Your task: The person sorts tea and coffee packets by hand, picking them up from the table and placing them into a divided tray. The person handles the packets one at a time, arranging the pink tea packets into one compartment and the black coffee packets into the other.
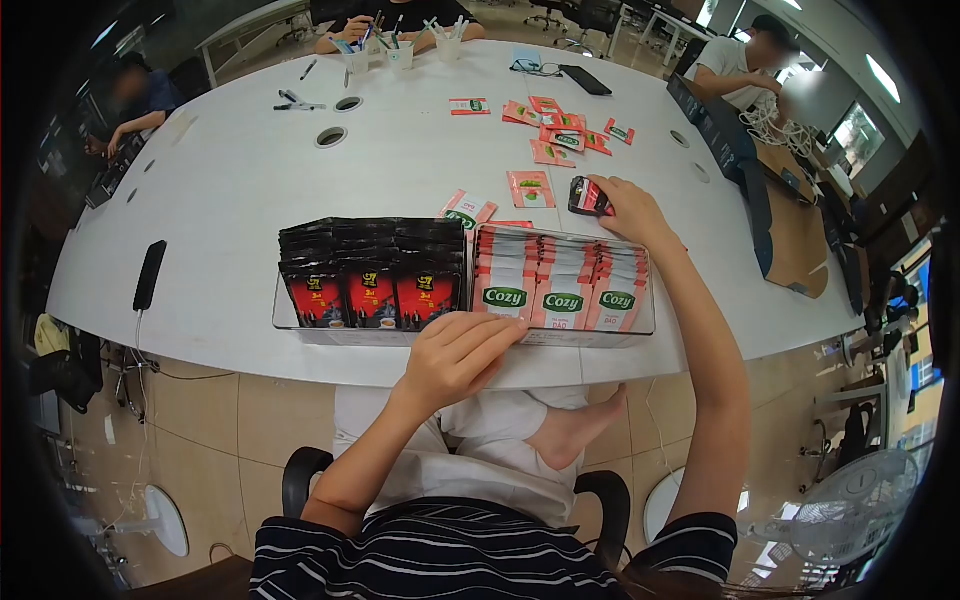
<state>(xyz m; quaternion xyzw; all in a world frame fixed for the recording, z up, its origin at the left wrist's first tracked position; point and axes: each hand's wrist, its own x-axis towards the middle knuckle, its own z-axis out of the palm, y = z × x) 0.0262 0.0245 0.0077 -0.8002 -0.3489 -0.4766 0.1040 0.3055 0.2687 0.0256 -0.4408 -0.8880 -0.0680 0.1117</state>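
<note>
A clear plastic box point(380, 336) stands at the table's near edge with two sections. Its left section holds rows of black and red coffee sachets point(372, 298); pink and white Cozy tea sachets point(562, 300) fill the right one. My left hand point(452, 358) lies against the front rim near the middle, fingers stretched out and thumb mostly hidden. Beyond the box's right back corner, my right hand point(630, 208) is closed on a black and red coffee sachet point(588, 196) at the table. Just left of it lies a loose tea sachet point(530, 189); another tea sachet point(466, 208) is partly behind the box.
More tea sachets point(562, 130) lie scattered farther back. Pen cups point(400, 52), glasses point(536, 68) and a dark phone point(585, 80) are at the far side. A black device point(150, 275) with a cable lies left. Open cardboard boxes point(790, 235) stand right. Other people sit around the table.
</note>
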